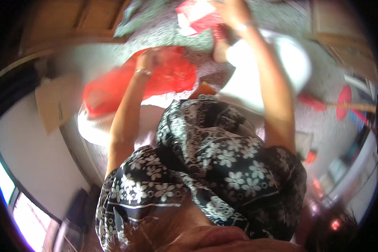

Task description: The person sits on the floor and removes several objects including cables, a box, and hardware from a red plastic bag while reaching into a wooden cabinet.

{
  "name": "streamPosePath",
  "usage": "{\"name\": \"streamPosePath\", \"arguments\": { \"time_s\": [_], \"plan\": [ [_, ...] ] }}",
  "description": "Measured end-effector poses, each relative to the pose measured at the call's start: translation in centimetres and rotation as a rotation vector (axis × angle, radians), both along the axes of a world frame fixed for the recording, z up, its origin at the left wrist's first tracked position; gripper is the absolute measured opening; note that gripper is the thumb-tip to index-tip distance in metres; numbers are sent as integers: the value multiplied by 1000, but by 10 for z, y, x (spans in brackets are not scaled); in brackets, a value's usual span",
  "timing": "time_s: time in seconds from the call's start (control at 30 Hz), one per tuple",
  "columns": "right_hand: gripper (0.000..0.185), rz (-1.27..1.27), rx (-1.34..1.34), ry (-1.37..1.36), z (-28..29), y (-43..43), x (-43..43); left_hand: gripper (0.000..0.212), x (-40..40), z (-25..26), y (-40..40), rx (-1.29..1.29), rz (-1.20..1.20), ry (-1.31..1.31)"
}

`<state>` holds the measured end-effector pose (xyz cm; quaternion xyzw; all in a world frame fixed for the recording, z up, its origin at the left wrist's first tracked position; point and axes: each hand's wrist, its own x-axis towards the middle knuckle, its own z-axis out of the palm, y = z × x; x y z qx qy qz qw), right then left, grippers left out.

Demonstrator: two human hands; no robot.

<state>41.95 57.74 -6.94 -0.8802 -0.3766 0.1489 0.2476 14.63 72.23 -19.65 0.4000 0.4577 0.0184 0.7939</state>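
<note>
A translucent red plastic bag (119,82) lies across my left leg, which is in white trousers. My left hand (148,60), with a bracelet at the wrist, grips the upper part of the bag; its fingers are blurred among the folds. Farther out, at the top of the view, my right hand (236,14) holds the right edge of a red-and-white packet (199,19). Part of that hand and the packet is cut off by the picture's rim. Below the packet is my bare foot (220,52), beside my bent right leg (283,60) in bright white cloth.
Wooden cabinet fronts (96,15) stand at the upper left, with another wooden piece (340,22) at upper right. A cardboard piece (58,100) is at left. Red discs on a stick (344,102) and blurred small items lie at right on the patterned carpet (163,19).
</note>
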Motion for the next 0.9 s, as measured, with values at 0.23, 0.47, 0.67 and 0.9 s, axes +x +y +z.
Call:
{"name": "streamPosePath", "arguments": {
  "time_s": [0.23,0.47,0.67,0.9],
  "plan": [
    [40,21,-162,51,-25,33,-42,42,-64,16,-4,756,-581,385],
    [34,-54,-226,77,-74,20,-21,86,-33,72,-23,868,-1389,550],
    [44,-210,-302,156,-120,12,1,65,-24,65,-42,1211,-1623,246],
    [43,-274,-376,123,-131,-13,14,18,-47,44,-36,1168,-1930,253]
  ]
}}
